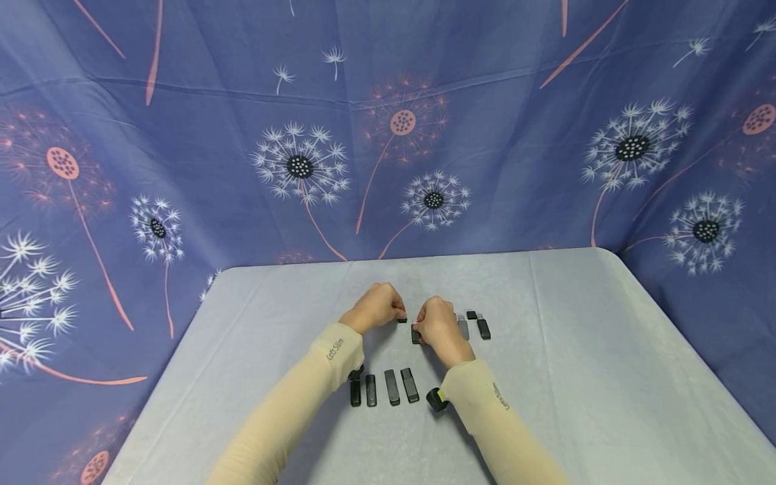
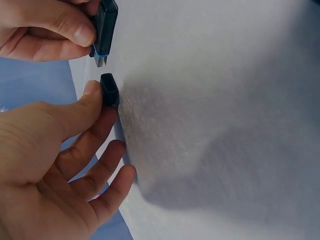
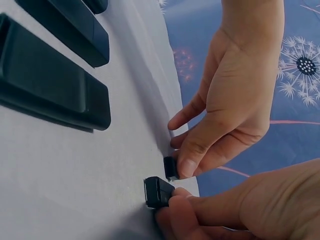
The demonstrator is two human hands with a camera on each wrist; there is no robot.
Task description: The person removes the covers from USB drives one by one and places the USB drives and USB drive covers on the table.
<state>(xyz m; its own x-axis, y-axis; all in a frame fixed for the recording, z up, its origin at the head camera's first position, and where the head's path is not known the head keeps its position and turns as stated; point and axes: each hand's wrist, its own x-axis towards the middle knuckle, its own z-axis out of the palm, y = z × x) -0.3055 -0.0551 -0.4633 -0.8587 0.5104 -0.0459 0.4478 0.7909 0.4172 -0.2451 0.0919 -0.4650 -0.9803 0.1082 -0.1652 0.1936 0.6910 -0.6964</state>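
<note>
Room to pass lies between the right hand (image 1: 438,323) and four near drives (image 1: 392,388), flanked by both sleeves (image 1: 291,397); far drives (image 1: 483,328) obstruct rightward, with wide tabletop (image 1: 606,350) beyond.

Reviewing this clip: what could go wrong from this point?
The cap is small and pinched at the fingertips of the left grip, so it might slip away.

The stick in the right grip has its connector bare and close to the cap; if they meet off-line, it could catch the cap's edge.

What looks like a loose cap lies beside another stick; the right grip could knock it.
</note>
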